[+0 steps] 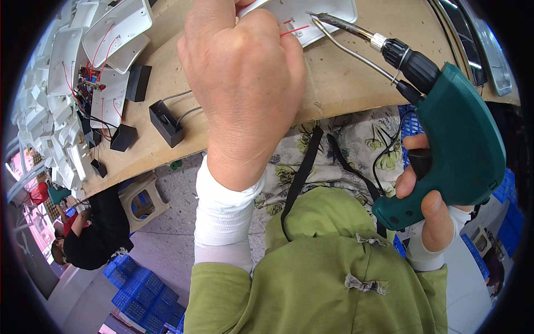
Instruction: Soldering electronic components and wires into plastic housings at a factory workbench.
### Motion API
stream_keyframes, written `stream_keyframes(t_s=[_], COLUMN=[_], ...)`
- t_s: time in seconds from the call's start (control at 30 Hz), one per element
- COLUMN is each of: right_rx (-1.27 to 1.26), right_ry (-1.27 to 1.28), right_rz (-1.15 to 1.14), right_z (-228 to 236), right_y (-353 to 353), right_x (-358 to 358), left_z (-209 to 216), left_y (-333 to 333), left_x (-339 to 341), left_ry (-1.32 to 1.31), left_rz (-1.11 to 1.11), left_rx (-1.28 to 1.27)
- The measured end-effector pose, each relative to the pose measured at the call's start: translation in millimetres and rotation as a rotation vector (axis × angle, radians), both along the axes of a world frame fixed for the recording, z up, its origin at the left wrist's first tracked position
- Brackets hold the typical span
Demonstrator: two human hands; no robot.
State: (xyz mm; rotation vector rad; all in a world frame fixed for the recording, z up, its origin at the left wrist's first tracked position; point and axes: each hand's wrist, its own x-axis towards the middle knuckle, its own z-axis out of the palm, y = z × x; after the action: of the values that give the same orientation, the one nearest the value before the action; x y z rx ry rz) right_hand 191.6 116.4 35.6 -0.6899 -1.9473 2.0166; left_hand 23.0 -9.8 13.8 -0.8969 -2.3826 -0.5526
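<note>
My left hand (245, 83) is closed, its back turned up and its fingertips hidden, over the near left part of a white plastic casing (339, 11) on the workbench. A short red wire (295, 30) runs out from beside its knuckles. What those fingers grip is out of sight. My right hand (425, 183) is wrapped round the handle of a dark green soldering gun (464, 133). The gun's dark tip (334, 21) and thin metal feed tube (353, 53) meet over the casing, right of the red wire.
More white casings (119, 28) with red wires are heaped at the left. Black boxes (167, 123) with cables stand near the bench edge (328, 108). Beyond sit a beige stool (144, 200), stacked blue crates (147, 295) and another person in black (100, 234). A black cord hangs from the gun.
</note>
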Motion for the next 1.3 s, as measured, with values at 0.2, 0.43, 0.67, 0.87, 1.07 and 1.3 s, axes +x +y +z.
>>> stream_keyframes(t_s=[0.2,0.43,0.67,0.87,1.07,1.3], right_rx=[-0.004,-0.027,-0.148,-0.107,-0.108,-0.150], right_ry=[0.014,0.023,-0.052,-0.024,-0.019,-0.060], right_rz=[-0.011,-0.014,-0.112,-0.068,-0.070,-0.105], right_z=[-2.1,-4.0,2.9,0.0,0.4,2.0], right_y=[1.7,2.6,-0.6,1.6,1.0,1.3], right_x=[1.7,2.6,0.3,2.0,0.8,-0.3], left_z=[-0.6,-1.1,-0.4,-0.7,-2.0,-2.3], left_y=[1.2,2.1,0.4,1.4,2.2,2.7], left_x=[-0.2,0.1,2.8,2.5,2.3,2.3], left_ry=[0.007,0.023,0.041,0.047,0.053,0.061], left_rz=[-0.002,-0.003,0.000,-0.002,-0.003,-0.005], left_rx=[-0.008,-0.013,-0.020,-0.026,-0.034,-0.041])
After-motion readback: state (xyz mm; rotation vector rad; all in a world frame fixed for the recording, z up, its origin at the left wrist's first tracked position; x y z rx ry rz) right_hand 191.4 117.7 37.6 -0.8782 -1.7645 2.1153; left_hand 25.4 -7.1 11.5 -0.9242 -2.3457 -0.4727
